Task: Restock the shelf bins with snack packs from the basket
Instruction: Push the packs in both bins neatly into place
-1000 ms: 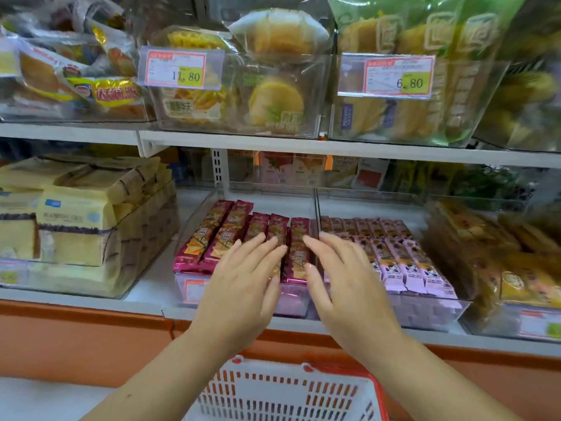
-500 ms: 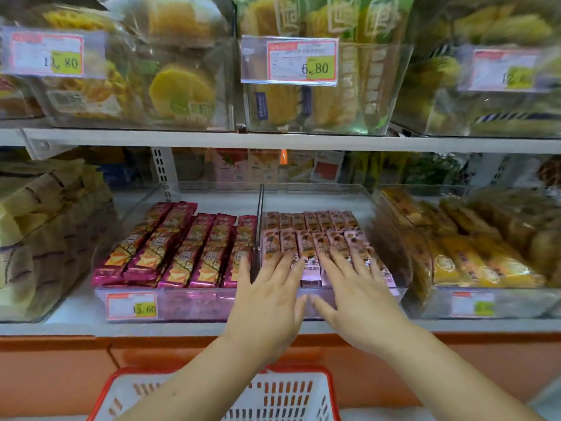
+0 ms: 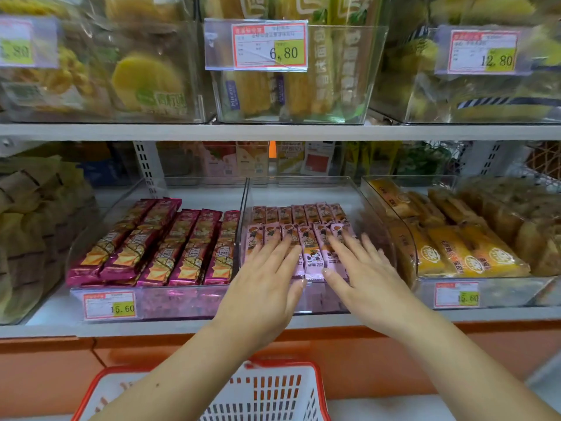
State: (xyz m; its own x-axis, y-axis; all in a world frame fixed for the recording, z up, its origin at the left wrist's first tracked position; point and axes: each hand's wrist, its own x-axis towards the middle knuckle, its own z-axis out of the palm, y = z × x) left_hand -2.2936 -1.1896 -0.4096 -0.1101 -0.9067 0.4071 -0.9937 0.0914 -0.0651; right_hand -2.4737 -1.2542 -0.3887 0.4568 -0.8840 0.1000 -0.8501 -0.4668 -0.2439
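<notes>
A clear shelf bin [image 3: 355,189] on the lower shelf holds two rows of pale pink snack packs [image 3: 312,256]. My left hand [image 3: 264,287] lies flat on the left packs of the front row, fingers straight. My right hand [image 3: 364,278] lies flat on the right packs, fingers spread. One pink pack shows between the two hands. To the left, a second clear bin [image 3: 182,302] holds magenta snack packs [image 3: 170,247]. The red-rimmed white basket [image 3: 273,396] stands below my arms; what it holds is hidden.
A bin of yellow wrapped cakes [image 3: 455,250] stands to the right, and stacked tan packs [image 3: 36,226] to the left. The upper shelf [image 3: 273,132] carries clear bins of yellow bread with price tags [image 3: 270,45]. An orange panel [image 3: 60,366] runs under the shelf.
Both hands have moved from the magenta packs to the pink packs in the right bin. The view has shifted to the right.
</notes>
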